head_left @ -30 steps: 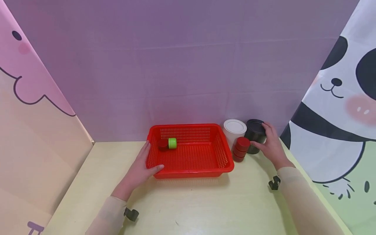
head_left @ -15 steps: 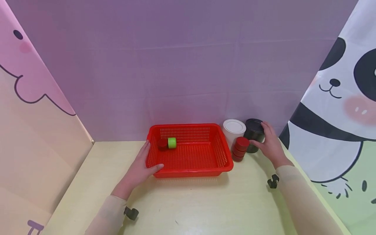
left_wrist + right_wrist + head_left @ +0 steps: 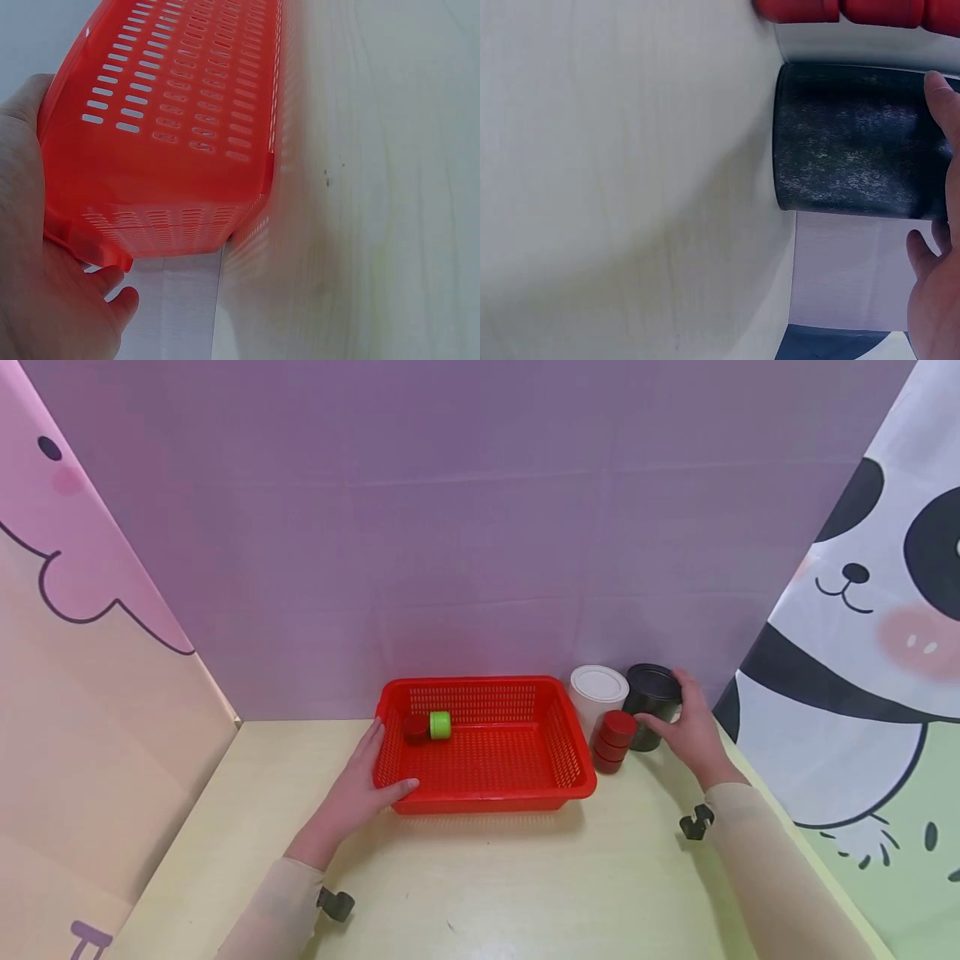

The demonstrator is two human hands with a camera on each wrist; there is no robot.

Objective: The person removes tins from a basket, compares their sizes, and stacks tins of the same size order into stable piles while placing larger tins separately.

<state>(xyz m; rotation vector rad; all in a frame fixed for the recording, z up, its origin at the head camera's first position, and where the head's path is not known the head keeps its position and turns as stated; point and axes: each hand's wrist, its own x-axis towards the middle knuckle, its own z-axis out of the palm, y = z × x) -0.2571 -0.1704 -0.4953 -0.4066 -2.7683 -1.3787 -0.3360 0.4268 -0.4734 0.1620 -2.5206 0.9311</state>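
Observation:
In the head view, my left hand (image 3: pixel 360 787) holds the left front corner of a red plastic basket (image 3: pixel 487 804). Its thumb lies over the front rim and its fingers lie along the left side. My right hand (image 3: pixel 692 733) grips an upright black canister (image 3: pixel 651 706) at the right, thumb in front and fingers at the lid's right edge. The right wrist view shows the thumb against the canister (image 3: pixel 862 142) near its top; some fingers stand off below it. Inside the basket, a bright green cap-like piece (image 3: pixel 440 725) lies beside a dark red round piece (image 3: pixel 416 728).
A white lidded canister (image 3: pixel 600 685) stands between the basket and the black one. In front of it rises a stack of red round pieces (image 3: pixel 615 742). A purple backdrop (image 3: pixel 480 552) closes off the back of the pale wooden table (image 3: pixel 495 893).
My right fingertips have shifted slightly right, from over the black canister's lid to its edge. My left hand and the basket stay in place.

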